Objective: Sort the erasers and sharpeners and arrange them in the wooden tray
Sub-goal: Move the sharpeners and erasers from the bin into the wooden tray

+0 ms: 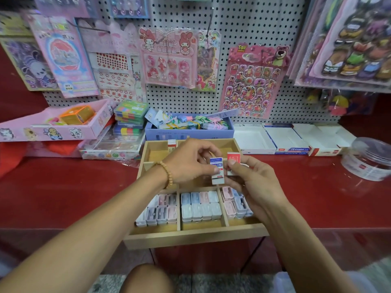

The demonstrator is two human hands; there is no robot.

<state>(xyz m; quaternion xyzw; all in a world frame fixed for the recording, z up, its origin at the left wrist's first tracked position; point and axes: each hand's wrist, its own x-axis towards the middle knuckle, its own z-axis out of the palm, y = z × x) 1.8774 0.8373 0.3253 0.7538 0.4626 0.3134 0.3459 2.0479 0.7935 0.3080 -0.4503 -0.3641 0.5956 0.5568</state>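
Erasers in both grips: blue-sleeved eraser (pixel 217 170) pinched upright in left hand (pixel 186 160), red-sleeved eraser (pixel 233 163) pinched upright in right hand (pixel 251 182), sides touching or nearly so, long axes roughly vertical, raised over the middle row of the wooden tray (pixel 190 238). Directly below and toward the near table edge, front compartments packed with pastel sharpeners (pixel 200 206); beyond the grips, toward the far table edge, back compartments mostly bare, one boxed eraser (pixel 171 144) upright at the far-left divider. Likely drop short and straight down or slightly forward, with both hands about equally near.
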